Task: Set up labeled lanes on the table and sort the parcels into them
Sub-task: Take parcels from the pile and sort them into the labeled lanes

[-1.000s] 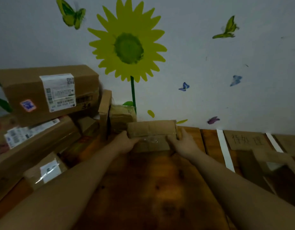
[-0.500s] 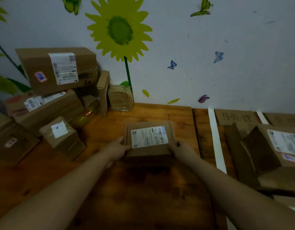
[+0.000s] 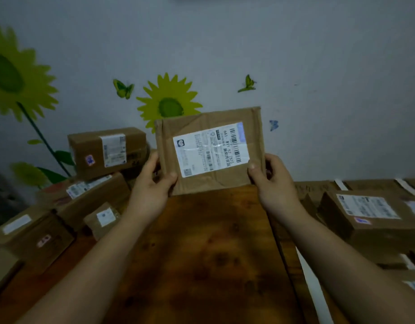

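Note:
A flat brown cardboard parcel with a white shipping label is held up in the air above the wooden table, label facing me. My left hand grips its lower left edge, thumb on the front. My right hand grips its lower right edge the same way. White tape strips mark lanes on the right part of the table, with cardboard lane labels by the wall.
A pile of brown parcels stands at the left, stacked against the wall. A larger labelled box and others sit in the lanes at the right. The wall behind carries sunflower and butterfly stickers.
Both hands have lifted the parcel from the table up in front of me and tilted its label toward me. The view has tilted upward.

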